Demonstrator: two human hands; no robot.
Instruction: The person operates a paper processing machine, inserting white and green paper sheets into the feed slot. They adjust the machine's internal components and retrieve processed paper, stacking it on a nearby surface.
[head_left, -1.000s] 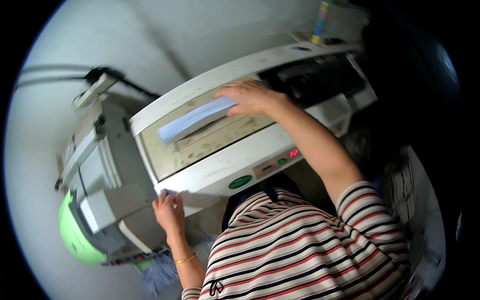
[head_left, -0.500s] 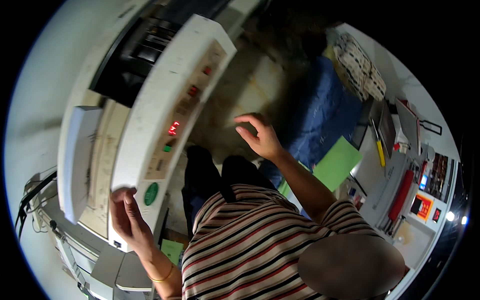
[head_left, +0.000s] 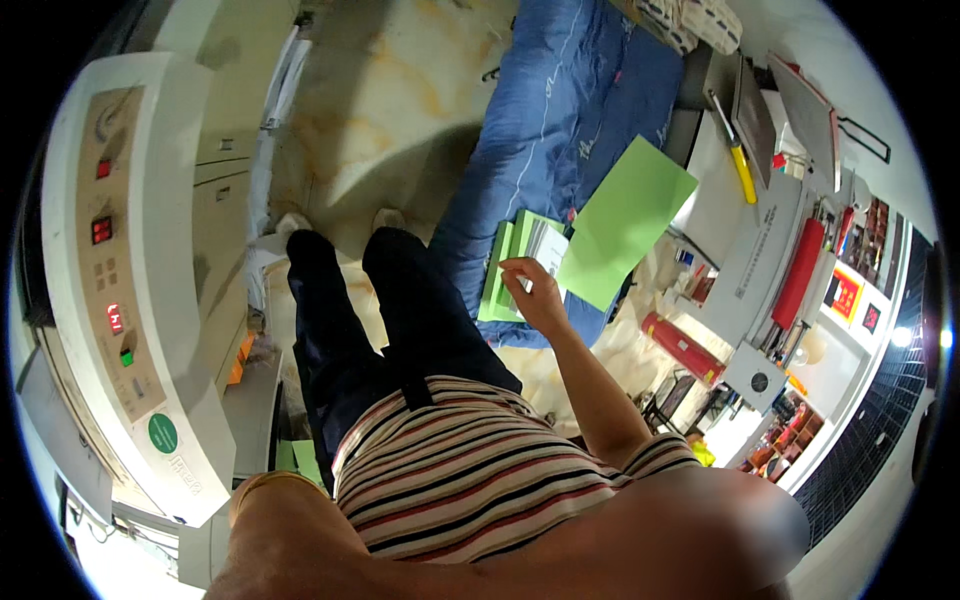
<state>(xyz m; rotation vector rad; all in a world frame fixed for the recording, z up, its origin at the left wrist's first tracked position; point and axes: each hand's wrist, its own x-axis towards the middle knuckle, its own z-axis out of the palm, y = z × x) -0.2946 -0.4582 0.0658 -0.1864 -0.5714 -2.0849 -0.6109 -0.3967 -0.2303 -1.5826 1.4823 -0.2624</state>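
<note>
My right hand [head_left: 537, 298] hovers over or just touches a small stack of green-covered papers [head_left: 497, 277], its fingers loosely curved and apart. White printed pages [head_left: 546, 246] show beside its fingertips. A larger light green sheet [head_left: 630, 222] lies to the right of the stack. Both rest on a blue quilted cloth [head_left: 560, 120]. My left forearm [head_left: 290, 530] is bent at the lower edge, with a gold bracelet [head_left: 285, 478] at the wrist. The left hand itself is hidden. Close on the left stands a white machine [head_left: 165, 250] with lit red displays.
A yellow-handled knife [head_left: 743, 175] lies on a light surface at right. A red cylinder [head_left: 683, 348], like a fire extinguisher, and a red roller [head_left: 800, 270] are nearby. Beyond the machine stands a beige cabinet [head_left: 225, 230]. A patterned cloth [head_left: 700, 25] lies at the far right.
My body has turned to the right, so the machine now sits farther left in view. The right hand has come to the green stack. The left hand has left the machine's edge and gone out of sight.
</note>
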